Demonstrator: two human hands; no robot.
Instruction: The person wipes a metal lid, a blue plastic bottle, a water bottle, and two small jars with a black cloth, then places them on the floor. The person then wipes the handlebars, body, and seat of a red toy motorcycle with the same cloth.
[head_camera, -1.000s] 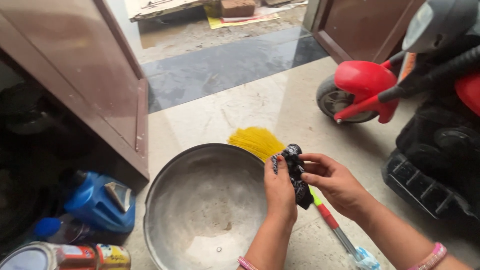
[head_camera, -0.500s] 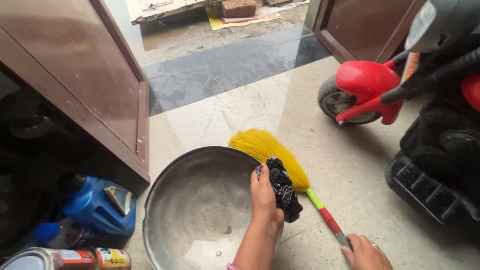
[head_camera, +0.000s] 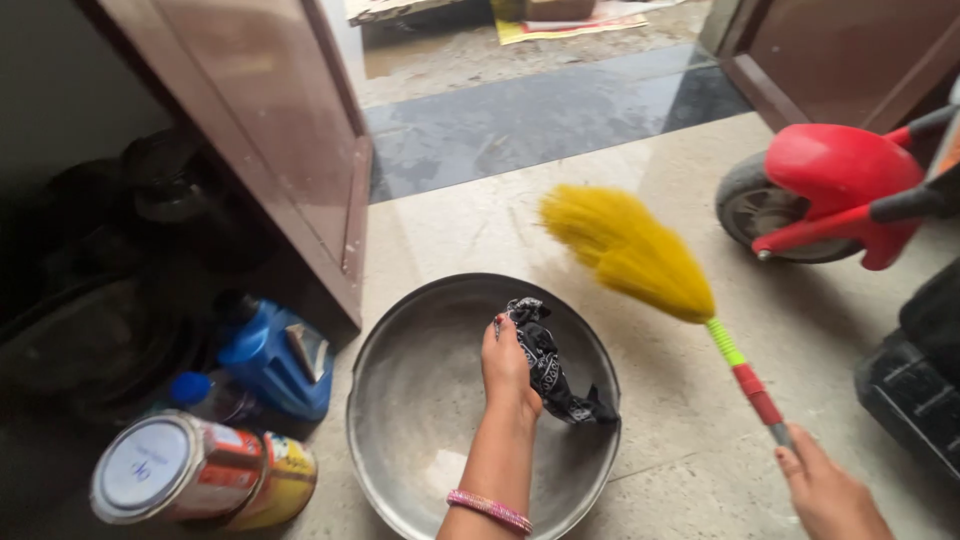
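The left hand (head_camera: 508, 365) is clamped on a black patterned cloth (head_camera: 548, 362), holding it inside the round metal basin (head_camera: 400, 400) that sits on the floor beneath it. The right hand (head_camera: 830, 495) grips the handle of a yellow broom (head_camera: 640, 255), whose bristles are raised off the floor ahead of that hand. A blue jug (head_camera: 275, 355) stands to the left of the left hand.

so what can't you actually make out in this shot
Head view only:
- Broom: bristles motion-blurred; handle end hidden in the right hand.
- Right hand: cut off by the bottom edge.
- Black cloth: partly covered by the left hand.
- Items behind the door: lost in shadow.
- Red ride-on toy: cropped at the right edge.
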